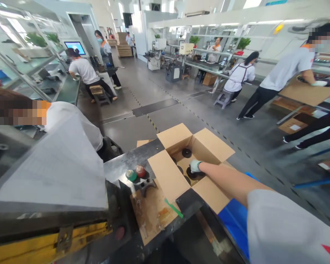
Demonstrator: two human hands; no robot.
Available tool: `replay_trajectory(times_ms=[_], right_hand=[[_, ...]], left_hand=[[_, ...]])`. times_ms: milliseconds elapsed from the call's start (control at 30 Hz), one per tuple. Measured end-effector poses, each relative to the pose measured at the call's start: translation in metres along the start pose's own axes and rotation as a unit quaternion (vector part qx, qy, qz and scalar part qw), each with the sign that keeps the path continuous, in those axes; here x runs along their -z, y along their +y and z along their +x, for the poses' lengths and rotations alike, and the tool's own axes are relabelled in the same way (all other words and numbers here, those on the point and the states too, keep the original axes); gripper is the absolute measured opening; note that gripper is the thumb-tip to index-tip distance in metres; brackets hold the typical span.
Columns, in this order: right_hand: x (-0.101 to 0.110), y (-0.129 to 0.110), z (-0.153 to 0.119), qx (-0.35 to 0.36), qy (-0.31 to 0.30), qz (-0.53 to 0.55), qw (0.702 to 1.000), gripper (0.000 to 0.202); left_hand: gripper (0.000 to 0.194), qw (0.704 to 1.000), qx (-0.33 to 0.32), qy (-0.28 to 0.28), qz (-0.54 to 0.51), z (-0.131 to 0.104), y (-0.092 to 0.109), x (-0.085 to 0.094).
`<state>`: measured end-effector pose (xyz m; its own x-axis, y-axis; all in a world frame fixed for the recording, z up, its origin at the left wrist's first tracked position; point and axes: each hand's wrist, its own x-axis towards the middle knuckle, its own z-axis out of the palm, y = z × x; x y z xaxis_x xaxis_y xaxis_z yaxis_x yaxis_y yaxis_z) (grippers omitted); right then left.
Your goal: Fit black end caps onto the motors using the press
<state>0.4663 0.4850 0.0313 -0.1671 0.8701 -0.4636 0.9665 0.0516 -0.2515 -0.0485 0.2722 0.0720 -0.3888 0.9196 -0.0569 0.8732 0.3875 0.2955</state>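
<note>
Several black discs (186, 153) already lie inside the cardboard box (203, 151), its flaps (169, 174) not yet closed. Inside it, the right hand (195, 166) meets another disc (191, 175), grip unclear; the left hand is out of view.

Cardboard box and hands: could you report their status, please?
Right hand in cardboard box, at a black round part; grip unclear. Left hand out of view. Flaps spread open, nothing seen blocking.
</note>
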Motion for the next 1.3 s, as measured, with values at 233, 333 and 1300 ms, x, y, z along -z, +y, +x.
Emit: replay_trajectory(times_ms=[233, 333, 1300], right_hand=[[0.097, -0.023, -0.116, 0.090, 0.026, 0.172, 0.981, 0.019], [0.110, -0.092, -0.196, 0.183, 0.042, 0.318, 0.930, 0.037], [-0.057, -0.511, -0.142, 0.436, 0.263, 0.497, 0.703, 0.064]], left_hand=[[0.062, 0.970, -0.129, 0.009, -0.204, -0.021, 0.008, 0.021], [0.051, 0.954, -0.171, 0.005, -0.245, -0.059, -0.011, 0.051], [0.050, 0.838, -0.199, 0.203, -0.466, 0.016, -0.073, 0.119]])
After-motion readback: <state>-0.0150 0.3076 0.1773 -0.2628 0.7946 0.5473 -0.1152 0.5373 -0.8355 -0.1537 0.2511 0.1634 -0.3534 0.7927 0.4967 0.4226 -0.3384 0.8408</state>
